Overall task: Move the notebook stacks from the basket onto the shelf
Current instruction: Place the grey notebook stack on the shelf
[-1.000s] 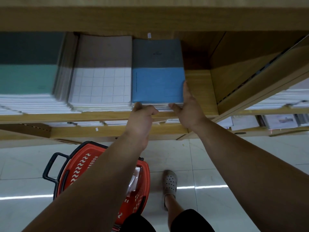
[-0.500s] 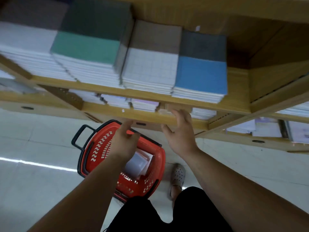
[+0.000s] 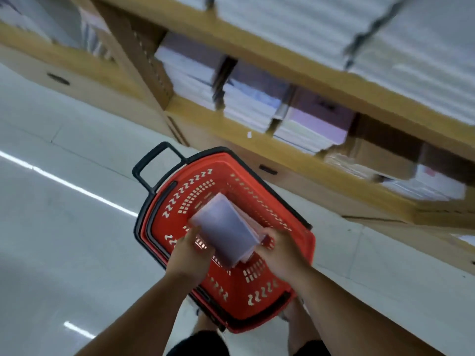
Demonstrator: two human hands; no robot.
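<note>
Two hands [image 3: 231, 255] gripping one notebook stack [image 3: 226, 228], one red basket [image 3: 257, 296]

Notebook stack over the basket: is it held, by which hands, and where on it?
Both hands grip the notebook stack above the red basket: left hand on its left edge, right hand on its right edge, near the lower end.

- Both forearms, rising from the bottom of the frame, are bare, with no sleeves showing.
- Left hand [image 3: 190, 255] and right hand [image 3: 280, 255] wear no gloves.
- Dark black shorts [image 3: 198, 344] sit at the bottom centre.
</note>
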